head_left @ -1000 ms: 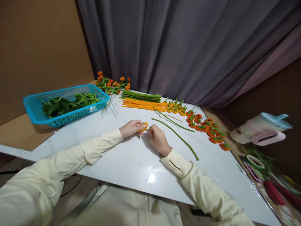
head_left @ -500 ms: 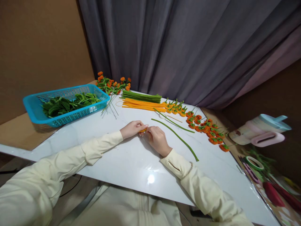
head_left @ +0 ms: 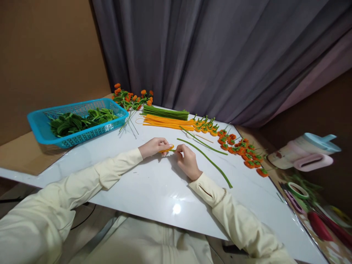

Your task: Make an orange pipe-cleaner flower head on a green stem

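My left hand (head_left: 154, 147) pinches a yellow-orange chenille flower head (head_left: 166, 149) above the middle of the table. From the flower a short green chenille stem (head_left: 172, 150) points right, toward my right hand (head_left: 187, 161). The fingers of that hand are closed around the stem's far end, partly hiding it. Two long green chenille stems (head_left: 205, 157) lie loose just beyond and right of my right hand. Behind them are a bundle of orange chenille stems (head_left: 167, 122) and a bundle of green ones (head_left: 166, 113).
A blue basket (head_left: 79, 140) of green leaves stands at left, with finished orange flowers (head_left: 132, 97) behind it. Yellow and orange flower heads (head_left: 233, 146) line the table's right side. Farther right are a tumbler (head_left: 302, 152), green tape (head_left: 297, 190) and red-handled tools (head_left: 320, 225).
My hands have drawn slightly apart, the left shifting a little left and up. More of the flower head and its green stem now shows between them.
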Demonstrator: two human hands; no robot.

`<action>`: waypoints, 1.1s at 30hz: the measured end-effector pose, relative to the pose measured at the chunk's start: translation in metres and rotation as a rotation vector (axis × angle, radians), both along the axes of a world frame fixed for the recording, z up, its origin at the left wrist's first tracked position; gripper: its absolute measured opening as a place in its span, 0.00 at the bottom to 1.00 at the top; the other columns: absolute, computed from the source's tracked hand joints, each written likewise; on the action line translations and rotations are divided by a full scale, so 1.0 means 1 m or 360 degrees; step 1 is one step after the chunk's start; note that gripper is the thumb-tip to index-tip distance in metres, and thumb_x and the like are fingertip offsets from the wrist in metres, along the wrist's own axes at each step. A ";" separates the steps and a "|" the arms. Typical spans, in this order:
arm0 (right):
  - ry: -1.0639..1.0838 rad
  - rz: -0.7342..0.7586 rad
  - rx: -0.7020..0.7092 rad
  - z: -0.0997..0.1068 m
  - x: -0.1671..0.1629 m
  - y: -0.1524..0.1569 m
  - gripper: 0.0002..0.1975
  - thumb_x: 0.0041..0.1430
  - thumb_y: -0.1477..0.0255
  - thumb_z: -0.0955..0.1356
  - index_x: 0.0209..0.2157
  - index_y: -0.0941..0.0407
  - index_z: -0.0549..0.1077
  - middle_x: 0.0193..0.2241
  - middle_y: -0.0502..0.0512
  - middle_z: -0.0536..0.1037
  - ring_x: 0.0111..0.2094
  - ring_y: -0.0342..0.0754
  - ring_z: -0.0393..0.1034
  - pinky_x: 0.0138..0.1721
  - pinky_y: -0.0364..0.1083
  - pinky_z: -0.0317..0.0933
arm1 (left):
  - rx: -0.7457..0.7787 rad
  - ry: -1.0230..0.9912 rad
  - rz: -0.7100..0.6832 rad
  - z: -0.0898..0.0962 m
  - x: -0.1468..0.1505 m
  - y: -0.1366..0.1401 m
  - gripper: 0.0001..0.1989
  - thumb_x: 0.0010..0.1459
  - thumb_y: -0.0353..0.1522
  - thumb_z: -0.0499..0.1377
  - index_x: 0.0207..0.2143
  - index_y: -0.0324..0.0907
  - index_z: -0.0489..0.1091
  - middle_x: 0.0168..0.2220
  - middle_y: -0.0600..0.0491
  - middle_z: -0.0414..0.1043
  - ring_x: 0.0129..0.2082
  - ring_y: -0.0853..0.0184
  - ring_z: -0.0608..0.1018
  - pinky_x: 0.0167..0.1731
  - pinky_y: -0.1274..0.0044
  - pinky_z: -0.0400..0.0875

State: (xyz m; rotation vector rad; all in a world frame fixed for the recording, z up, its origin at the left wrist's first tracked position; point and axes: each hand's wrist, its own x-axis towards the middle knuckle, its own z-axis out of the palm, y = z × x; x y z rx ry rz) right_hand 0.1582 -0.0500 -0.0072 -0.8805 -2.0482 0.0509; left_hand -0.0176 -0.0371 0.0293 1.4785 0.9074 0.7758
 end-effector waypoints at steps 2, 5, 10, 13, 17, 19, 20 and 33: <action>-0.0001 0.0000 -0.0013 0.001 0.000 -0.001 0.10 0.47 0.85 0.58 0.27 0.54 0.59 0.23 0.51 0.68 0.26 0.45 0.63 0.29 0.43 0.58 | -0.0019 -0.0016 -0.0027 -0.001 0.000 0.000 0.19 0.46 0.45 0.61 0.26 0.36 0.64 0.19 0.55 0.70 0.21 0.72 0.72 0.25 0.79 0.65; -0.0034 0.0008 -0.0010 0.003 -0.001 -0.003 0.09 0.48 0.83 0.58 0.27 0.55 0.61 0.23 0.51 0.69 0.26 0.46 0.63 0.30 0.44 0.58 | -0.0016 -0.0063 -0.0042 -0.005 0.002 -0.001 0.19 0.47 0.44 0.61 0.27 0.37 0.63 0.23 0.51 0.73 0.25 0.71 0.74 0.29 0.78 0.66; -0.0125 0.0045 0.0045 0.005 -0.001 -0.005 0.07 0.54 0.79 0.61 0.34 0.55 0.65 0.30 0.55 0.74 0.31 0.49 0.66 0.35 0.47 0.59 | -0.0022 -0.0134 0.0025 -0.008 0.001 0.000 0.19 0.44 0.43 0.63 0.27 0.37 0.62 0.21 0.54 0.72 0.22 0.73 0.73 0.27 0.79 0.66; -0.0101 0.0034 0.0061 0.004 -0.002 -0.005 0.06 0.56 0.79 0.61 0.34 0.55 0.66 0.29 0.54 0.75 0.31 0.49 0.67 0.35 0.47 0.60 | -0.0044 -0.0159 0.0042 -0.009 0.001 0.001 0.18 0.44 0.41 0.64 0.27 0.38 0.62 0.20 0.55 0.72 0.22 0.73 0.72 0.27 0.79 0.66; -0.0067 0.0041 0.0035 0.002 -0.003 -0.005 0.07 0.56 0.80 0.60 0.32 0.54 0.66 0.27 0.54 0.74 0.29 0.48 0.66 0.34 0.47 0.59 | -0.0088 -0.0181 0.0087 -0.010 0.001 0.001 0.19 0.44 0.40 0.65 0.31 0.38 0.62 0.20 0.56 0.71 0.20 0.73 0.71 0.24 0.80 0.66; -0.0058 0.0051 0.0025 0.002 -0.003 -0.005 0.08 0.55 0.81 0.60 0.31 0.54 0.65 0.27 0.54 0.74 0.29 0.48 0.66 0.33 0.47 0.59 | -0.0099 -0.0168 0.0086 -0.009 0.001 0.001 0.19 0.43 0.40 0.65 0.32 0.37 0.64 0.19 0.56 0.71 0.19 0.73 0.71 0.22 0.80 0.65; -0.0050 0.0053 0.0016 0.002 -0.003 -0.005 0.08 0.54 0.81 0.60 0.30 0.54 0.65 0.26 0.54 0.73 0.29 0.48 0.66 0.33 0.47 0.59 | -0.0098 -0.0153 0.0080 -0.008 0.001 0.001 0.19 0.43 0.40 0.65 0.32 0.36 0.65 0.19 0.55 0.71 0.19 0.73 0.71 0.21 0.80 0.65; 0.0243 -0.0012 -0.0273 0.007 0.002 0.000 0.05 0.50 0.79 0.61 0.28 0.54 0.62 0.25 0.50 0.71 0.26 0.45 0.67 0.29 0.43 0.62 | -0.0137 -0.0337 0.0274 0.001 -0.003 0.004 0.12 0.45 0.35 0.64 0.27 0.33 0.69 0.23 0.51 0.73 0.23 0.73 0.72 0.30 0.78 0.67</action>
